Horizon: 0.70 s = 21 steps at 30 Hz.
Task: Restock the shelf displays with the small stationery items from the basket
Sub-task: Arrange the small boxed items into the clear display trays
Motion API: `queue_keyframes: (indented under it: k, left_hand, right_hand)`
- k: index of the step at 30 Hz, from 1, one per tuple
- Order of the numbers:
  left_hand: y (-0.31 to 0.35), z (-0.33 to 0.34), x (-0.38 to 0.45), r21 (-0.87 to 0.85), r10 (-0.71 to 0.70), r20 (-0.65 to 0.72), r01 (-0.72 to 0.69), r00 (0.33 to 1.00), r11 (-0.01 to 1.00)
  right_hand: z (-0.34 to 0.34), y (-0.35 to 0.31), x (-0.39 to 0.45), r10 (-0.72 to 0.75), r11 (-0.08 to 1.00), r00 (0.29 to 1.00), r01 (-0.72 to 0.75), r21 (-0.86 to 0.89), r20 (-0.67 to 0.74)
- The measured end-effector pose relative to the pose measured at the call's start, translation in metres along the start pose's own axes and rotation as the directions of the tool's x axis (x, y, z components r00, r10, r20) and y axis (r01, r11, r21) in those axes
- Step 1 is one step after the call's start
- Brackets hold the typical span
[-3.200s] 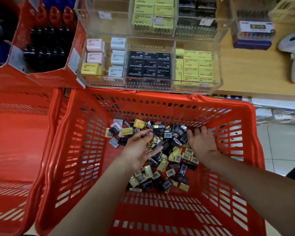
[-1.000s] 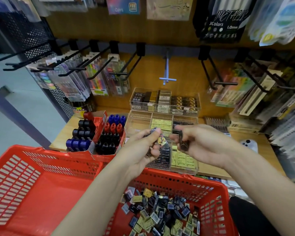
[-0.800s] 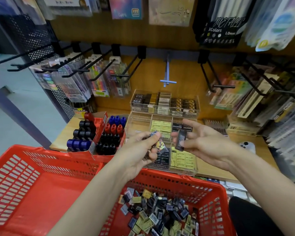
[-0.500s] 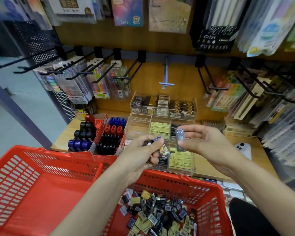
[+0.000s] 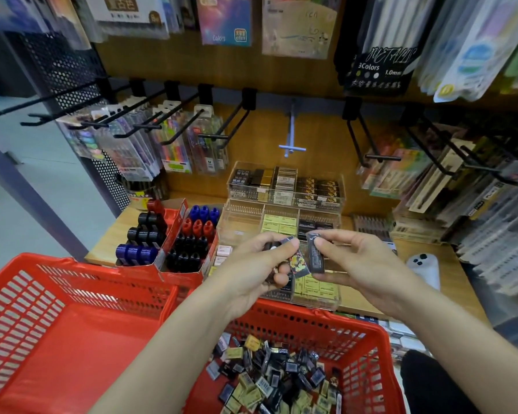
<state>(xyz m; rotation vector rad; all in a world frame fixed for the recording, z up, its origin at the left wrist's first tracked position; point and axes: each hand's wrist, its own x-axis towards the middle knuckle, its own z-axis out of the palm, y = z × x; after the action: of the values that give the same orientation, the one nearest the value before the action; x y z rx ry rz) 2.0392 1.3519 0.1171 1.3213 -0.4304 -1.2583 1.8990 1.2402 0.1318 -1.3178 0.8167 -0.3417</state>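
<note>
My left hand is closed around a small stack of wrapped erasers, black and patterned ones. My right hand pinches one black wrapped eraser upright between thumb and fingers, close beside the left hand's stack. Both hands hover over the clear tiered acrylic display on the wooden shelf; its compartments hold rows of black, yellow and white erasers. Below, the red basket holds a heap of several loose small erasers.
A second red basket sits at the left. Red cartons of black, blue and red capped bottles stand left of the display. Black peg hooks with pen packs jut out above. A white controller lies at the right.
Since 3.2 s ago both hands rose from the basket heap to the display with erasers. In the last second my right hand turned its black eraser upright and drew closer to the left hand.
</note>
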Motion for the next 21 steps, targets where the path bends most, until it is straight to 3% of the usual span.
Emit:
queue_keyframes:
  k: [3, 6, 10, 14, 21]
  left_hand:
    - [-0.0007, 0.0014, 0.0006, 0.008, 0.017, -0.003, -0.016, 1.0, 1.0]
    - [-0.0003, -0.0004, 0.0007, -0.04, 0.041, -0.035, -0.042, 0.999, 0.998]
    - [0.0005, -0.0014, -0.0012, -0.098, 0.069, -0.023, -0.071, 0.997, 0.993]
    - [0.0007, -0.002, -0.0005, -0.198, 0.064, -0.002, -0.063, 0.998, 0.978]
    - [-0.0024, 0.0007, 0.0022, -0.162, 0.101, -0.015, -0.103, 0.995, 0.981]
  right_hand:
    - [0.0035, 0.0036, -0.0019, -0.099, 0.984, 0.991, 0.111, -0.139, 0.093]
    - [0.0026, 0.0027, -0.0044, -0.081, 0.992, 0.972, 0.099, -0.073, 0.219]
    - [0.0008, 0.0027, -0.0047, -0.132, 0.987, 0.988, 0.138, -0.087, 0.074]
    - [0.0, 0.0018, -0.0023, -0.115, 0.993, 0.991, 0.116, 0.018, -0.061]
    - [0.0028, 0.0045, -0.0002, -0.174, 0.984, 0.982, 0.17, -0.06, -0.068]
